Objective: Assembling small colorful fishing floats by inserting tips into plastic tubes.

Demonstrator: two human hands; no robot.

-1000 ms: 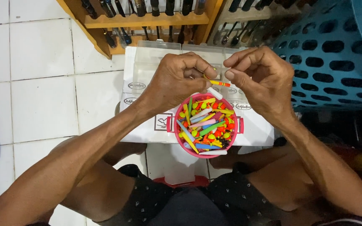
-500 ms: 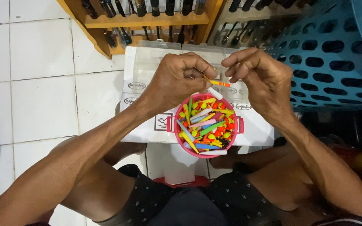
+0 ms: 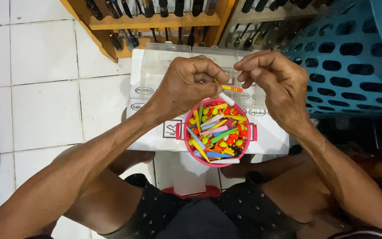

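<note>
pinched between both sets of fingertips: a slim orange-and-yellow float [image 3: 231, 88], held level just above the far rim of a pink bowl [image 3: 186, 132]. left hand [image 3: 186, 84] curled shut on its near end, a white stick jutting below the thumb; right hand [image 3: 274, 82] closed on the other end. bowl heaped with bright floats [image 3: 217, 130], resting at the near edge of a white box [image 3: 151, 119]. white tiled floor [image 3: 45, 88] left, blue basket [image 3: 354, 57] right, wooden rack [image 3: 155, 20] behind.
</note>
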